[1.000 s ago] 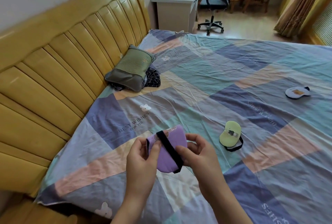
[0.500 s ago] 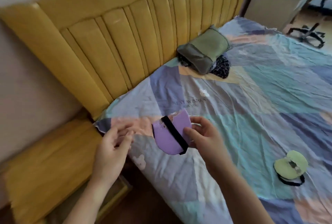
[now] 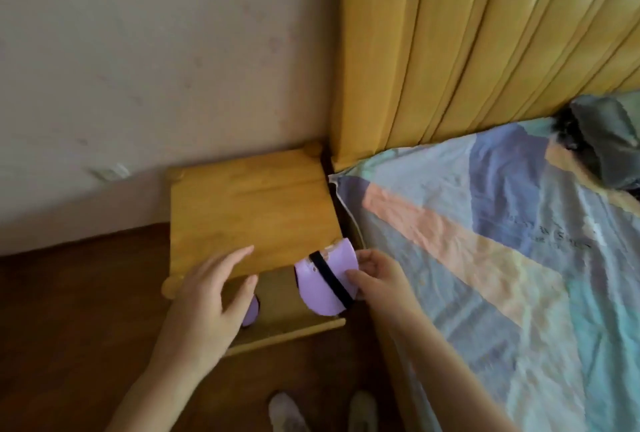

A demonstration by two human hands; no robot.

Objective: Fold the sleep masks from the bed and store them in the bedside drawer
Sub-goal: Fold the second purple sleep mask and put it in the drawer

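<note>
A folded purple sleep mask (image 3: 320, 287) with a black strap across it hangs over the open bedside drawer (image 3: 287, 326), pinched at its right edge by my right hand (image 3: 377, 275). My left hand (image 3: 207, 300) hovers with spread fingers over the drawer's left part and the front edge of the nightstand top, holding nothing. Under the left hand's thumb a bit of another purple mask (image 3: 251, 313) shows inside the drawer. The rest of the drawer's inside is mostly hidden by the hands and the held mask.
The wooden nightstand (image 3: 249, 209) stands between the wall and the bed's yellow headboard (image 3: 467, 43). The patchwork bedsheet (image 3: 502, 258) fills the right side, with a grey-green pillow (image 3: 609, 140) at its far end. Dark wooden floor lies below, and my feet (image 3: 322, 411) show.
My view swung left from the bed to the nightstand. The right hand carried the purple mask from over the bed corner to above the open drawer. The left hand reached over the drawer.
</note>
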